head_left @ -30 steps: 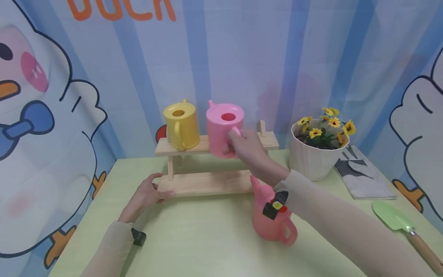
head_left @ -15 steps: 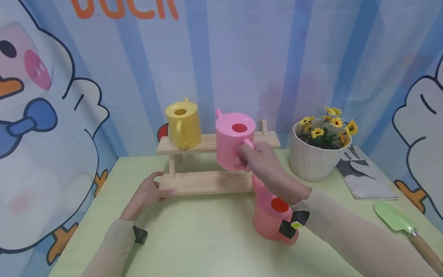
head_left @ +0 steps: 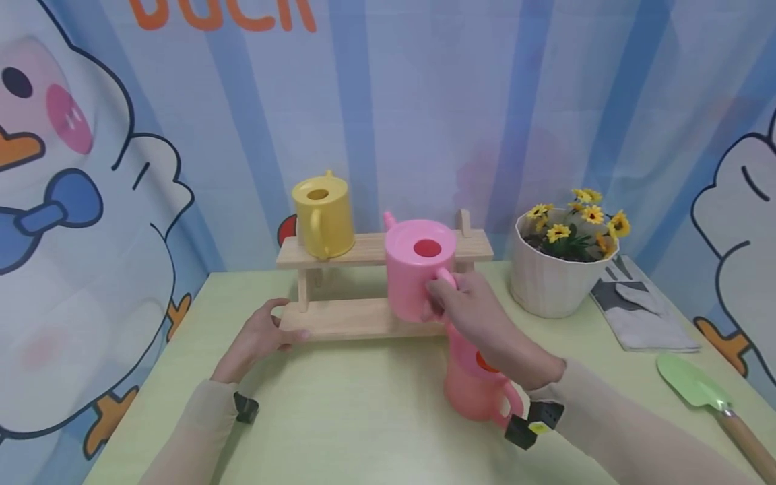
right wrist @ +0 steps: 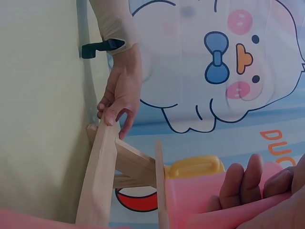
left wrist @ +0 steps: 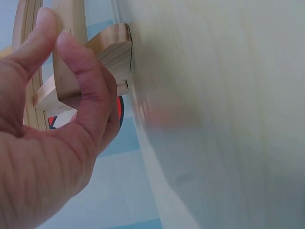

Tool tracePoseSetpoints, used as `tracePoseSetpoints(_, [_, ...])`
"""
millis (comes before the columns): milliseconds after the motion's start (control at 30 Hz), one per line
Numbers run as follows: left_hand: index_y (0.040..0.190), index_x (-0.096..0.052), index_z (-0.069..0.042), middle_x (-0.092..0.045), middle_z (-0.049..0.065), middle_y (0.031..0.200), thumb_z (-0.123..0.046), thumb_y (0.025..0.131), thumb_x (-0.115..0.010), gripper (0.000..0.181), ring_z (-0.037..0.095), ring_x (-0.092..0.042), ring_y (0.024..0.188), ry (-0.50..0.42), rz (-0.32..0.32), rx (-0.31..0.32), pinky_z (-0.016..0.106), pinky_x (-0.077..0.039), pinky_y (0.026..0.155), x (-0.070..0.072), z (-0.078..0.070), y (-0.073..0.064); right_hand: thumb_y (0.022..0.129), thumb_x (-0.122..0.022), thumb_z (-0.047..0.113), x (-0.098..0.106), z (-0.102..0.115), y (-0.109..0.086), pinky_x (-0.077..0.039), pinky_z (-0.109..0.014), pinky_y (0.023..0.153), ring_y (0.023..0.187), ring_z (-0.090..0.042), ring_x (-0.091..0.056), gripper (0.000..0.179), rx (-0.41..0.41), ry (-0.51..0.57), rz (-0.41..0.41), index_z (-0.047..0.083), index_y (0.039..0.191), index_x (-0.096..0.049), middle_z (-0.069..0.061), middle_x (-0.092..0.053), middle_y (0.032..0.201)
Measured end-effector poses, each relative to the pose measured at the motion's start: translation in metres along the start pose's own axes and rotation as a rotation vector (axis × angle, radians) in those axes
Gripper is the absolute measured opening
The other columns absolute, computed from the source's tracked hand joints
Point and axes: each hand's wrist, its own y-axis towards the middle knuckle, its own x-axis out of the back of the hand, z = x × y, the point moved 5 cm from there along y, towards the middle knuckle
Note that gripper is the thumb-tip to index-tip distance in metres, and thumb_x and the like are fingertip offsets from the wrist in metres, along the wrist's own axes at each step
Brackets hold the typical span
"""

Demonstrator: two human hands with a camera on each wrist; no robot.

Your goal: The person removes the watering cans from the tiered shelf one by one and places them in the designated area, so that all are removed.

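Note:
My right hand (head_left: 479, 313) grips the handle of a pink watering can (head_left: 407, 286), upright in front of the two-tier wooden stand (head_left: 345, 320). The can overlaps both shelves in the head view. At the stand's lower left corner, my left hand (head_left: 257, 333) holds the end of the lower board (left wrist: 66, 76), thumb on one side and fingers on the other. A yellow watering can (head_left: 335, 219) sits on the left of the upper shelf. Under my right forearm stands a coral-pink watering can (head_left: 469, 391) on the table, partly hidden by the hand and wrist.
Right of the stand is a white pot (head_left: 548, 289) of yellow flowers. Beside it lie grey-and-white gloves (head_left: 645, 316), and nearer the front right a green trowel (head_left: 694, 384). A striped duck curtain (head_left: 412, 101) hangs behind the table.
My right hand has brought the pink watering can down and to the right, from the upper shelf's level to overlapping the lower shelf. My left hand keeps its hold on the stand.

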Motion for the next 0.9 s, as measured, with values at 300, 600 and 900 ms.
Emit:
tracePoseSetpoints(300, [0.170,-0.026,-0.003,-0.067,0.020,0.121,-0.034,0.096,-0.087,0.100,0.018,-0.074,0.088,-0.008,0.000,-0.012,0.039,-0.054,0.089,-0.001,0.000,-0.001,0.109,-0.055,0.021,-0.006,-0.007,-0.016,-0.035,-0.027,0.060,0.062,-0.016,-0.040,0.033,-0.027,0.033,0.033,0.004,0.082,-0.062,-0.001,-0.049,0.065])
tracePoseSetpoints(600, [0.169,-0.027,-0.003,-0.067,0.020,0.120,-0.033,0.095,-0.088,0.100,0.017,-0.074,0.087,-0.001,-0.004,-0.003,0.038,-0.054,0.089,-0.001,0.000,0.000,0.109,-0.058,0.022,-0.013,-0.014,-0.033,-0.044,-0.033,0.077,0.078,-0.020,-0.054,0.029,-0.073,0.020,0.022,0.004,0.089,-0.069,-0.005,-0.064,0.077])
tracePoseSetpoints(900, [0.170,-0.026,-0.003,-0.066,0.022,0.124,-0.033,0.095,-0.087,0.101,0.018,-0.074,0.089,-0.010,-0.006,0.004,0.039,-0.055,0.089,-0.001,0.001,0.000,0.107,-0.059,0.019,-0.024,-0.025,-0.049,-0.046,-0.033,0.083,0.090,-0.021,-0.058,0.029,-0.140,0.052,0.037,0.004,0.085,-0.071,-0.006,-0.064,0.078])
